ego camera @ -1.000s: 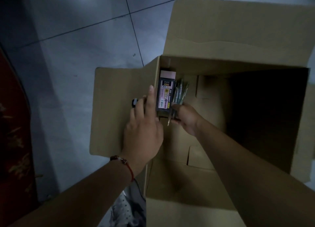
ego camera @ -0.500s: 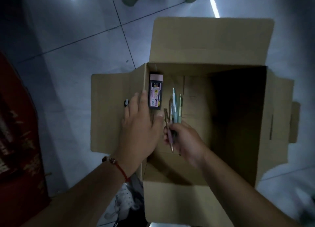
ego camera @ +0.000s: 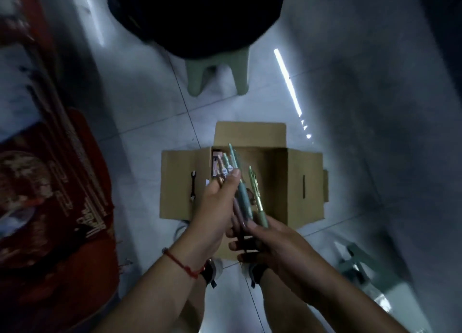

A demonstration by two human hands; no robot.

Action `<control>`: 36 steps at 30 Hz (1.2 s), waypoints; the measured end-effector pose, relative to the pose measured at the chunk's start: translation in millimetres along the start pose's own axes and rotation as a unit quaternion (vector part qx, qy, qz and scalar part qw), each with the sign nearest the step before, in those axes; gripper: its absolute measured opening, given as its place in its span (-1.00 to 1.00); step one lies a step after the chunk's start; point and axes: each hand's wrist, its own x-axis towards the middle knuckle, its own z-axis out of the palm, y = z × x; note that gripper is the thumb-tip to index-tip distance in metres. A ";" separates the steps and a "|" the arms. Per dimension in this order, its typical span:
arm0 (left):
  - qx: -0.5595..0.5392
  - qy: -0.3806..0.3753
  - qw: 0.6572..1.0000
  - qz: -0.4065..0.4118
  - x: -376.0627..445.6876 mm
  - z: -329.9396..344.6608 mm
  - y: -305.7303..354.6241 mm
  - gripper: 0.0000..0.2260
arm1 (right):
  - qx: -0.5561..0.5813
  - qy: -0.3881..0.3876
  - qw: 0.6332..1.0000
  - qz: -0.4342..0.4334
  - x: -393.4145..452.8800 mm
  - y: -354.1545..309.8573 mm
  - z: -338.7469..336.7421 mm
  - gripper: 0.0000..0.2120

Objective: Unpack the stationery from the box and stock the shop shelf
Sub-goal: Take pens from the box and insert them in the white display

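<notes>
An open cardboard box (ego camera: 295, 182) sits on the tiled floor below me, flaps spread. Above it both hands hold a bunch of pens (ego camera: 243, 195), green, teal and pinkish, fanned upward. My right hand (ego camera: 272, 242) grips the pens at their lower ends. My left hand (ego camera: 220, 207) holds the upper part of the bunch, its thumb lying across the barrels. A pink-topped eraser pack (ego camera: 215, 165) lies inside the box at its far left corner, partly hidden by the pens.
A pale green stool (ego camera: 217, 75) stands beyond the box under a dark round shape. Red printed goods (ego camera: 50, 195) fill the left side. A grey-green object (ego camera: 360, 260) lies on the floor at the right. My feet are just under the hands.
The view has pulled up and away from the box. My right hand has lifted the pens out of the box, and my left hand has left the flap and taken hold of them.
</notes>
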 end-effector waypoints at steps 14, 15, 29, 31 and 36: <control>0.051 -0.140 0.966 0.213 -339.8 -53.4 189.4 -0.76 | -0.204 0.166 0.921 -0.288 -289.2 -66.9 116.4 -0.78; 0.073 -0.120 0.962 0.236 -353.6 -55.7 189.5 -0.80 | -0.203 0.158 0.922 -0.288 -295.8 -68.2 120.8 -0.73; 0.305 0.229 0.846 0.372 -473.0 -21.1 65.7 -0.51 | -0.425 -0.183 0.812 -0.354 -354.5 -53.6 76.2 -0.75; 0.360 0.285 0.817 0.348 -493.2 -19.0 41.3 -0.54 | -0.451 -0.201 0.802 -0.337 -355.8 -42.8 78.3 -0.73; 0.472 0.421 0.724 0.274 -544.3 -26.5 -25.7 -0.48 | -0.421 -0.234 0.810 -0.334 -377.8 -12.9 124.6 -0.82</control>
